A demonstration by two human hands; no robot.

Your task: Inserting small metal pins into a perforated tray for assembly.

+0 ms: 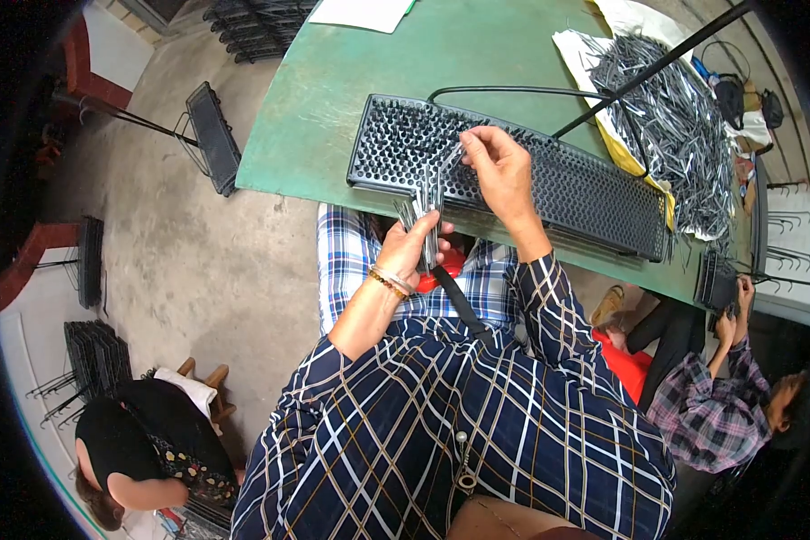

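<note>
A long black panel (567,189) with rows of small holes lies along the near edge of the green table. Upright dark pieces (396,121) stand in the holes of its left part. A bundle of thin grey-black strips (428,196) is gripped in my left hand (402,249), just below the panel's near edge. My right hand (504,180) is over the panel, thumb and forefinger pinched on a single thin strip (454,155) beside the bundle's tips. A bent black metal rod (513,89) runs behind the panel.
A large heap of loose strips (666,117) lies on a white and yellow sack at the right of the green table (297,126). At the right, a co-worker (711,409) handles another black panel. Another person (153,441) bends at the lower left, near stacked black frames (97,360).
</note>
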